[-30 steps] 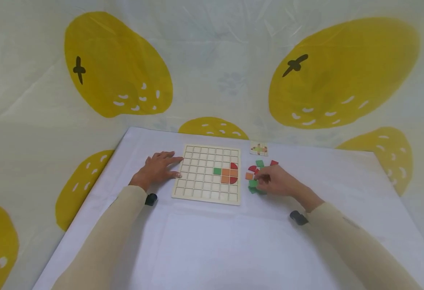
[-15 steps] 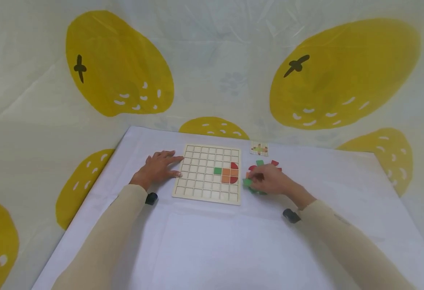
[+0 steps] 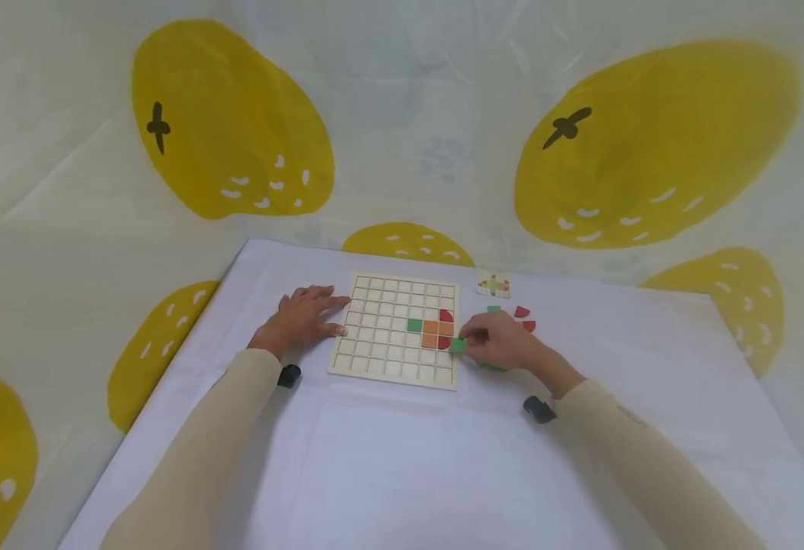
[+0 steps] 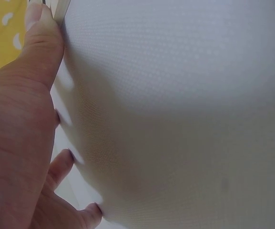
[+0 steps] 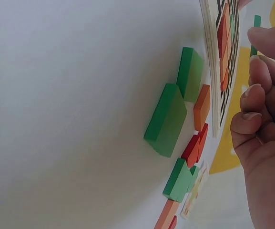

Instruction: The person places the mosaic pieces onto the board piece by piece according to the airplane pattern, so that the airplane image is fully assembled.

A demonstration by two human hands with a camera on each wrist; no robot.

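Observation:
A wooden grid board (image 3: 377, 333) lies on the white-covered table. On its right side sit a green square tile (image 3: 414, 325), orange tiles (image 3: 430, 328) and two red quarter-round tiles (image 3: 446, 315). My left hand (image 3: 302, 317) rests at the board's left edge with fingers spread, index fingertip and thumb touching the edge. My right hand (image 3: 501, 341) pinches a green square tile (image 3: 458, 345) between thumb and index finger, over the board's right edge beside the lower red tile. In the right wrist view this green tile (image 5: 257, 21) is seen edge-on, raised off the table.
Loose green blocks (image 5: 168, 119), an orange block (image 5: 202, 107) and red pieces (image 3: 522, 312) lie around and beneath the right hand. A small pattern card (image 3: 494, 285) lies behind them. A cloth with yellow fruit prints (image 3: 233, 122) hangs behind the table.
My right hand has moved left from the loose pieces to the board's right edge, carrying the green tile. The left hand has stayed in place.

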